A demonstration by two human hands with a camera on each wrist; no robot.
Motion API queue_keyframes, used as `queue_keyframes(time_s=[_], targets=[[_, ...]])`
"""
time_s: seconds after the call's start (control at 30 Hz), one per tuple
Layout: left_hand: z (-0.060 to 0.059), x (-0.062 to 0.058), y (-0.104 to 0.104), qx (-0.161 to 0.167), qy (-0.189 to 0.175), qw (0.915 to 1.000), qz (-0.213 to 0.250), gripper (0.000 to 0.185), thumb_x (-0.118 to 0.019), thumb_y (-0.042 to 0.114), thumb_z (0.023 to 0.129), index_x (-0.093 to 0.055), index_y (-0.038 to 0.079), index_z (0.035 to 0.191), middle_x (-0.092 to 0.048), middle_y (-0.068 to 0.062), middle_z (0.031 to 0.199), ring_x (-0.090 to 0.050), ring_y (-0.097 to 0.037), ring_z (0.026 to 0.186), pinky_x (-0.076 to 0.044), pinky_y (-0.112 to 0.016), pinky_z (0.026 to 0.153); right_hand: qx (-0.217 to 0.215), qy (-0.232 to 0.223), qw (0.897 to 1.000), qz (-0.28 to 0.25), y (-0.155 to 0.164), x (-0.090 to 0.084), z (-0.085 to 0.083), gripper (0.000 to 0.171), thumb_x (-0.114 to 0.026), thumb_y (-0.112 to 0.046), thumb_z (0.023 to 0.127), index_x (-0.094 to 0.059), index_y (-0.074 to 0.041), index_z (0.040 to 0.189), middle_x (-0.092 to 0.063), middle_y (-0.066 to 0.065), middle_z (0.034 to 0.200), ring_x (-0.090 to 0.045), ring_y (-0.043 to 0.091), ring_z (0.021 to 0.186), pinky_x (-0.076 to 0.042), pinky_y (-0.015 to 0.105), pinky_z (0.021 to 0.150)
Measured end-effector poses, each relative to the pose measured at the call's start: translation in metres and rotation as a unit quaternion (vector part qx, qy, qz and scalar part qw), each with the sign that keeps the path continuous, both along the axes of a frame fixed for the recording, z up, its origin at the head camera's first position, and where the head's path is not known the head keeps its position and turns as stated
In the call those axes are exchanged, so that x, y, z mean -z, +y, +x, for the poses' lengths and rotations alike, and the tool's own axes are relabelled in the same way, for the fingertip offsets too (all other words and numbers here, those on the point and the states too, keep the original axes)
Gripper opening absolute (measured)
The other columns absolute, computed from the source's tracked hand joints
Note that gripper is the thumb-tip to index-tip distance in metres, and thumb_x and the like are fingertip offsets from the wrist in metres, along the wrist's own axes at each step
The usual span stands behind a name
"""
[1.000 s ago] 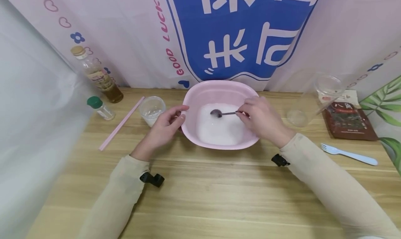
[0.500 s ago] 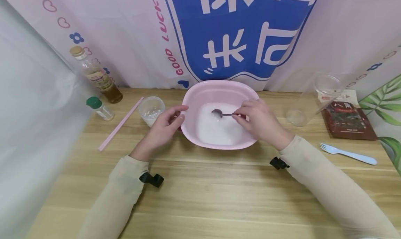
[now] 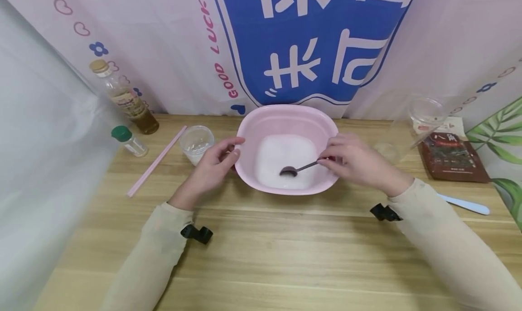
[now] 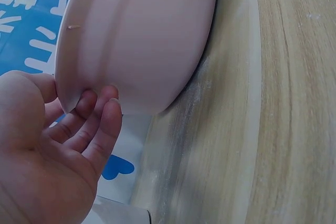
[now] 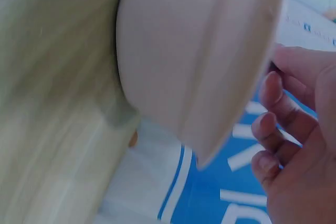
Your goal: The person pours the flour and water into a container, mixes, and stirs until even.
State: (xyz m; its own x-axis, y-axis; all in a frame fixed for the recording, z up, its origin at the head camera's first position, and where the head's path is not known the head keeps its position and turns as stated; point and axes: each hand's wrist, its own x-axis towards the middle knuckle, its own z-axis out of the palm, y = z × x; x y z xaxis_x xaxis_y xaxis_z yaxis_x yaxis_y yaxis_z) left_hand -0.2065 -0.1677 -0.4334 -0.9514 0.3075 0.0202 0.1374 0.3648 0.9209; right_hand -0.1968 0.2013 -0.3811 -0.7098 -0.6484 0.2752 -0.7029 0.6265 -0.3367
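A pink plastic basin (image 3: 287, 191) holds white, powdery or milky contents (image 3: 281, 152). At its left side my left hand (image 3: 212, 161) grips the rim, thumb at the edge and fingers against the outer wall (image 4: 152, 35), as the left wrist view shows. My right hand (image 3: 359, 161) pinches the handle of a dark metal spoon (image 3: 288, 171) over the basin's right rim. The spoon's bowl lies in the white contents near the front. In the right wrist view the basin wall (image 5: 173, 51) hides most of the spoon, and the right hand's fingers (image 5: 268, 124) are curled.
Left of the basin are a clear cup (image 3: 197, 143), pink chopsticks (image 3: 157, 161), a green-capped shaker (image 3: 130, 141) and a bottle of brown liquid (image 3: 130, 102). To the right stand a clear container (image 3: 408, 125), a brown spice packet (image 3: 452, 159) and a partly hidden blue fork (image 3: 466, 204).
The right hand has moved right and toward the front, and the spoon bowl has gone from the basin's middle to its front. The left hand stays at the rim.
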Motion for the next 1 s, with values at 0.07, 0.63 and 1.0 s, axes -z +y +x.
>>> queue_keyframes(time_s=[0.07,0.63,1.0], targets=[[0.000,0.000,0.000,0.000,0.000,1.0000,-0.001,0.040,-0.053,0.015,0.113,-0.058,0.005,0.152,-0.063,-0.021,0.114,-0.068,-0.019,0.085,-0.066,-0.041,0.083,0.030,0.015,0.999,0.002,0.006,-0.002,0.000,0.008,-0.083,-0.005,0.093,-0.084,-0.007,0.100,-0.077,0.008,0.095,-0.067,0.027,0.089,-0.050,0.044,0.084],[0.001,0.001,0.000,0.001,-0.001,1.0000,-0.002,0.040,-0.052,0.014,0.114,-0.057,0.005,0.152,-0.062,-0.020,0.112,-0.067,-0.020,0.086,-0.065,-0.041,0.083,0.052,0.017,0.998,-0.012,-0.035,0.016,0.001,0.009,-0.081,-0.016,0.098,-0.084,-0.008,0.100,-0.076,0.005,0.091,-0.066,0.026,0.091,-0.044,0.044,0.093],[0.000,-0.001,0.000,0.001,0.003,1.0000,-0.002,0.040,-0.052,0.014,0.113,-0.057,0.004,0.152,-0.063,-0.021,0.112,-0.067,-0.018,0.086,-0.065,-0.039,0.083,0.005,0.009,0.994,-0.111,-0.034,0.012,0.014,0.005,-0.081,-0.008,0.095,-0.085,-0.008,0.098,-0.076,0.002,0.087,-0.063,0.020,0.087,-0.044,0.038,0.089]])
